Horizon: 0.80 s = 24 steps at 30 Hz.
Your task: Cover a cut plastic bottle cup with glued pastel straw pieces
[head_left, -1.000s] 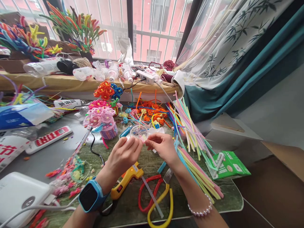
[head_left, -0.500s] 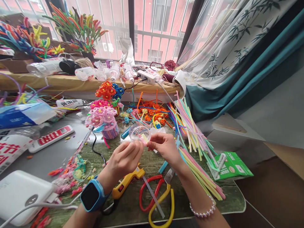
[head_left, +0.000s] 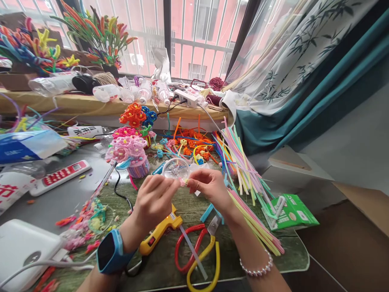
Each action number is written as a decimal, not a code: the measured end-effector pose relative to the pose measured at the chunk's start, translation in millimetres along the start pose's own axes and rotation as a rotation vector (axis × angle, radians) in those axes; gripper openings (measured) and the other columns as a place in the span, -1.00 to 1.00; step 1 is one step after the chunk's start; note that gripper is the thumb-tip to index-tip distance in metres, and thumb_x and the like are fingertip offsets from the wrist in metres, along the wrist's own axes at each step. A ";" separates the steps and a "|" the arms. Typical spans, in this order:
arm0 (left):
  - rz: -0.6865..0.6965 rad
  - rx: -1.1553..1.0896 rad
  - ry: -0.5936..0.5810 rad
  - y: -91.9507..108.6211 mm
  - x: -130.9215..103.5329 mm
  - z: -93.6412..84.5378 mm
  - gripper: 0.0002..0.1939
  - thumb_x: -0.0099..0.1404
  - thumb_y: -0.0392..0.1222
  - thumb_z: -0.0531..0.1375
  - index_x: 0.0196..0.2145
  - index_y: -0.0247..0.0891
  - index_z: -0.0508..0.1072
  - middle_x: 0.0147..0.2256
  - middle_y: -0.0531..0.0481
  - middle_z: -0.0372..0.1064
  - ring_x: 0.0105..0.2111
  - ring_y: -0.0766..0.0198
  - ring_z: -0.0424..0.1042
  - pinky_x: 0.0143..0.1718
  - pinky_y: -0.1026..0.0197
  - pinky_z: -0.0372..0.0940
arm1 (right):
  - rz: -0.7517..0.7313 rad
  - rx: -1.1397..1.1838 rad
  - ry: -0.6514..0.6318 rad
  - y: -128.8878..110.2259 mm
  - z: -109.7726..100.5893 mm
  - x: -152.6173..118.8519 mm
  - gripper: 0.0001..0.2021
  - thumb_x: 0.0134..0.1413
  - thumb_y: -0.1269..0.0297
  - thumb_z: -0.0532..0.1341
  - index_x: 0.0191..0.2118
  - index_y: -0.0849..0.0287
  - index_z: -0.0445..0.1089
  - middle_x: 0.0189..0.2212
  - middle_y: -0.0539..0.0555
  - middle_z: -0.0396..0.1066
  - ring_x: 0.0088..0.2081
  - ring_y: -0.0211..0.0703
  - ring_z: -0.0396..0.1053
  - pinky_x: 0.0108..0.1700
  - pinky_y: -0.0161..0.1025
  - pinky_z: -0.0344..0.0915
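Over the middle of the table, my left hand (head_left: 155, 199), with a blue watch at the wrist, has its fingers pinched together. My right hand (head_left: 208, 187) meets it fingertip to fingertip, thumb and forefinger closed. Between them shows a small pink and yellow piece (head_left: 183, 181), gripped by both hands; its shape is partly hidden. Just behind stands a clear round plastic cup (head_left: 175, 167). Below the hands lie a yellow glue gun (head_left: 159, 233) with a clear stick in it and scissors (head_left: 214, 227) with red and yellow handles.
Pink fuzzy flowers (head_left: 129, 149) in a striped pot stand left of the cup. Pipe cleaners (head_left: 253, 221) lie at the right beside a green packet (head_left: 296, 211). A white power bank (head_left: 27, 253) with a cable sits front left. Bottles line the windowsill (head_left: 118, 106).
My left hand has shifted slightly left and turned. Less of the small pink and yellow piece shows between my fingers. The whole view has moved a little.
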<state>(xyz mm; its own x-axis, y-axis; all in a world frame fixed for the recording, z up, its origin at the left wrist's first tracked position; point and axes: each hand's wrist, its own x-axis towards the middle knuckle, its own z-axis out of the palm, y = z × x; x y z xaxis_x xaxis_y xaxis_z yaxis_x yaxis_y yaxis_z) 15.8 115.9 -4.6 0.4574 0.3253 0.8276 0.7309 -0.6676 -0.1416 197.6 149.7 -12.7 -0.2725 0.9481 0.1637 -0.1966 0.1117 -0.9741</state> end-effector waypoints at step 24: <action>-0.942 -1.136 -0.233 -6.7 4.5 -8.3 -0.77 0.17 -0.06 0.31 -0.52 -0.25 0.57 -0.59 0.05 0.35 -0.44 0.27 0.21 -0.40 0.21 0.13 | -0.427 -0.381 -0.068 -16.2 3.9 -11.6 -0.85 0.14 0.15 0.32 -0.20 0.05 0.56 -0.36 0.02 0.30 -0.30 -0.18 0.26 -0.29 -0.22 0.24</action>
<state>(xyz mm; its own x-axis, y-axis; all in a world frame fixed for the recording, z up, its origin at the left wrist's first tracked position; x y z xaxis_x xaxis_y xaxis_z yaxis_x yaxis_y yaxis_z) 8.7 116.3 4.6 0.2023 0.9457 0.2543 0.0722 -0.2733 0.9592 200.2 135.7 1.7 -0.3061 0.7752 0.5526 0.0475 0.5921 -0.8044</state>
